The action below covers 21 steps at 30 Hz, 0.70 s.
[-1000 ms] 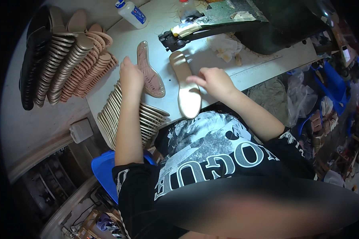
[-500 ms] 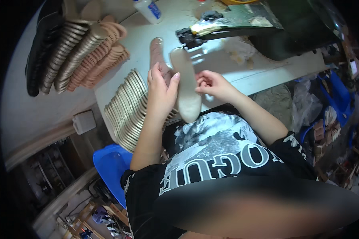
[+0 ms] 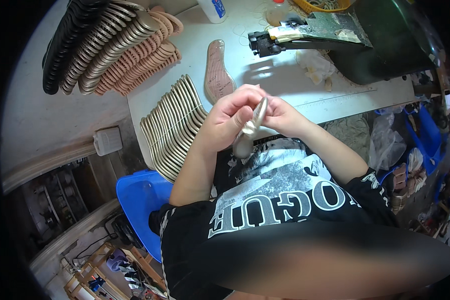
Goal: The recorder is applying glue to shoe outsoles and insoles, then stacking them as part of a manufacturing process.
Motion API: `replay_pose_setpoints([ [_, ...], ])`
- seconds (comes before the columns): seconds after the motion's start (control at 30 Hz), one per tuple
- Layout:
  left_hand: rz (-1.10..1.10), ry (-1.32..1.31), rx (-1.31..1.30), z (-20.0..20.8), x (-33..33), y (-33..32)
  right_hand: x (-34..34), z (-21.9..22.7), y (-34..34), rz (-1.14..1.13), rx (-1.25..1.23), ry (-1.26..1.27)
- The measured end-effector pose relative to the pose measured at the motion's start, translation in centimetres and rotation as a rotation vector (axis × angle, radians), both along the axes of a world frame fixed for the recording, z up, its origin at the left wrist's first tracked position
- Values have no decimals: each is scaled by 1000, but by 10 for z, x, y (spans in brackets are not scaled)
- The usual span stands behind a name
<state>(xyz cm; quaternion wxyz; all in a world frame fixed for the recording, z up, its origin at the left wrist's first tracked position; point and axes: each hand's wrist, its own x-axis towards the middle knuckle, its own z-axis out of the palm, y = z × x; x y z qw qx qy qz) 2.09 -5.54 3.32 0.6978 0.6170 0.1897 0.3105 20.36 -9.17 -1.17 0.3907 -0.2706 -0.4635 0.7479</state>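
Close to my body, both hands hold a pale beige shoe insole [image 3: 243, 147], now turned nearly edge-on. My left hand [image 3: 230, 117] is closed around its left side, thumb toward me. At its upper end my right hand [image 3: 285, 117] pinches the edge with bent fingers; the fingertips are partly hidden. On the table just beyond my left hand lies a pinkish-brown insole [image 3: 217, 67] with faint marks and a stitched-looking rim. Left of my hands stands a long row of gold-edged insoles [image 3: 172, 127], packed side by side.
Stacked black, gold and pink insoles [image 3: 130, 47] fill the table's far left. A green machine arm [image 3: 330, 32] reaches over the table [image 3: 265, 95] from the right. Behind stand a white bottle [image 3: 212, 10] and a yellow basket [image 3: 325, 6]. A blue chair [image 3: 142, 200] is at lower left.
The beige insole has turned from showing its flat face to nearly edge-on. My hands have come together around it, leaving the pinkish insole on the table. The whole view has shifted slightly.
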Motion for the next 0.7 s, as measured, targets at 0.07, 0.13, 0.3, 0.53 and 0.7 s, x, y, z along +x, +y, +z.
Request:
replay_pose_setpoints([
  [0.07,78,-17,-38,7,3,-7,2,8,-1,21,34,-69],
  [0.13,319,-71,-184,18,14,-18,4,25,3,-74,119,-191],
  [0.3,373,21,-132,29,15,-18,28,48,9,-116,50,143],
  [0.53,383,7,-78,46,33,-26,37,68,11,2,27,292],
  [0.7,360,144,58,49,27,-27,45,68,15,3,75,215],
])
